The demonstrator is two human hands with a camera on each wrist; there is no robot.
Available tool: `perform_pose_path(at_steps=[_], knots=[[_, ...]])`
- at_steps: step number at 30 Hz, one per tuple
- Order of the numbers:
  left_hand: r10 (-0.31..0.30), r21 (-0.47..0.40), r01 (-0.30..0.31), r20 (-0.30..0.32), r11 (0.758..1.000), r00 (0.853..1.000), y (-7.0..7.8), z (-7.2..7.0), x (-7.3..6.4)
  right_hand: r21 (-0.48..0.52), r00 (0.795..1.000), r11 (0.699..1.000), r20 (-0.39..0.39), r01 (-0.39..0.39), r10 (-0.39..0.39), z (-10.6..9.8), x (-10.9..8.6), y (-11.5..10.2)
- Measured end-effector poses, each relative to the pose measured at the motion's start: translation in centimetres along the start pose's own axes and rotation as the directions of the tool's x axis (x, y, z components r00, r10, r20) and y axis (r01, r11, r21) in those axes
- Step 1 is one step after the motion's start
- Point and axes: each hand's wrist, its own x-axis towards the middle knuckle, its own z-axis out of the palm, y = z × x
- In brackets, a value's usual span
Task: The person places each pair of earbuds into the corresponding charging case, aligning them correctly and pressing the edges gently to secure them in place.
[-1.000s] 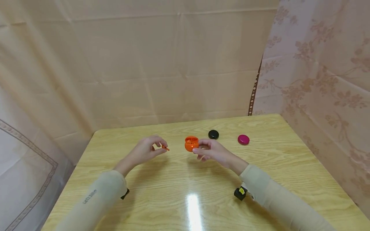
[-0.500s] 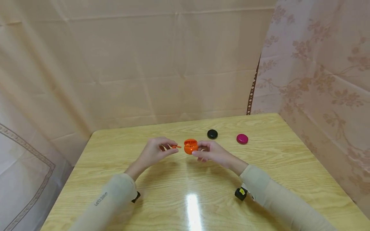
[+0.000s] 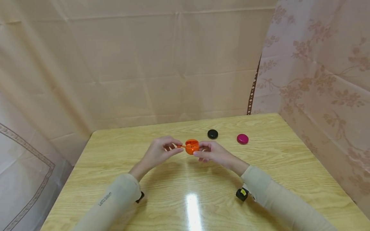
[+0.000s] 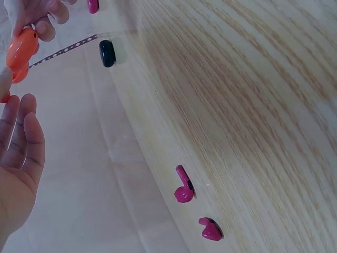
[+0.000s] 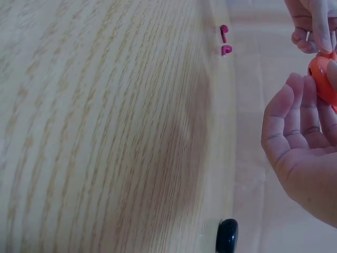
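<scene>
My right hand (image 3: 215, 152) grips a round orange earbud case (image 3: 192, 149) by its right side, above the table, its lid raised. From the left, my left hand (image 3: 162, 150) pinches an orange earbud (image 3: 182, 146) between thumb and fingertips. The earbud's stem points right and overlaps the case's left edge in the head view. In the left wrist view, the case (image 4: 21, 52) hangs at the upper left, just beyond my left fingertips. The right wrist view has the case (image 5: 321, 76) at its right edge, both hands close about it.
Toward the back of the wooden table (image 3: 173, 192) lie a black round case (image 3: 212, 134) and a magenta round case (image 3: 242, 139). Two magenta earbuds (image 4: 184, 193) lie near the table's far edge, hidden in the head view. A curtain (image 3: 138, 64) hangs behind.
My left hand has moved right with the orange earbud, from a clear gap away up to the case's left side. My right hand and the case have barely shifted; the case is tilted slightly.
</scene>
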Motion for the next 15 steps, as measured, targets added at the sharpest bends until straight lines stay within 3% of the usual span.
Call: perform_pose_path(at_steps=[15], knots=[[0.049, 0.051, -0.049, -0.003, 0.998, 0.999, -0.32, 0.34, 0.63, 0.004, 1.0, 1.0, -0.004, -0.014, 0.014, -0.11, 0.24, 0.36]])
